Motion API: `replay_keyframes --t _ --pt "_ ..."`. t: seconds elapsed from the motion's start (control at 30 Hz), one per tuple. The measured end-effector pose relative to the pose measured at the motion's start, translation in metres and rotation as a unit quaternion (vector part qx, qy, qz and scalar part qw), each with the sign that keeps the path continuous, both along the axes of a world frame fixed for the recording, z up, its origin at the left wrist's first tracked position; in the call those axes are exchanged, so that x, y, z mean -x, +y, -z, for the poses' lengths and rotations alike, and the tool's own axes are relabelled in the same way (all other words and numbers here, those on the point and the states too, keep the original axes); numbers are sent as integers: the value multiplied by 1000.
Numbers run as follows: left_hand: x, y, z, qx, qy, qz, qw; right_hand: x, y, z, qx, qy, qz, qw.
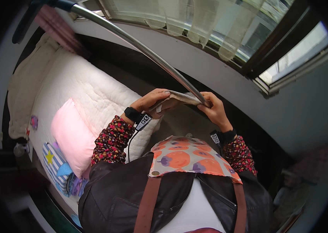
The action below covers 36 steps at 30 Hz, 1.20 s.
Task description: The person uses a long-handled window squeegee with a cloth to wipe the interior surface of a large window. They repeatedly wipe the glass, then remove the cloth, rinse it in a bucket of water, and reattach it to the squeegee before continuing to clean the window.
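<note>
My left hand (154, 99) is closed on one end of a folded grey-beige cloth (178, 98), the thumb on top. At the cloth's other end, my right hand (215, 110) grips the lower end of a silver metal pole (148, 50), with the cloth's edge against its fingers. The pole slants up to the left, over the bed, and ends in a dark crosspiece (26, 24) at the upper left. What kind of tool it is cannot be told. Most of my left fingers are hidden behind the cloth.
A bed with a white quilt (74, 73) lies on the left, bearing a pink pillow (74, 136) and a striped blue-and-white fabric item (53, 165). Ahead are a pale wall (195, 58) and windows with a sheer curtain (195, 19). An orange-patterned apron (193, 157) covers my chest.
</note>
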<state>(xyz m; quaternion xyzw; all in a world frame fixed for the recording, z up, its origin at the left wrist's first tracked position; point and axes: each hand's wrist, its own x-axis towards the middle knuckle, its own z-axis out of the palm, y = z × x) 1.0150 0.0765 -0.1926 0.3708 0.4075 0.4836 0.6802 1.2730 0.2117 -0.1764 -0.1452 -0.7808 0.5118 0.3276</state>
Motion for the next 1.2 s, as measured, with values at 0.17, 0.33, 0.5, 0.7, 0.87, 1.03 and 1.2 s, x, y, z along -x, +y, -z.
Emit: replay_keyframes --t 0.17,0.33,0.5,0.7,0.87,1.03,1.2 --pt "37 9 -4 114 -164 -186 962 -19 44 30 38 -10 -50 998" --pt "84 -15 -25 16 -208 -338 918 -22 39 51 65 -65 -21 996" --pt "113 -37 -63 -16 92 -450 888 -6 30 71 70 -27 39 996" --pt "145 -72 -126 -41 52 -502 862 4 31 83 127 -73 -24 989" --pt "156 -96 -181 -101 57 -457 882 11 19 94 74 -139 9 987" --pt "165 -103 -224 -67 121 -447 884 -5 22 123 122 -237 -97 959" --pt "161 -97 -231 -67 143 -453 877 -40 24 143 241 -300 -216 897"
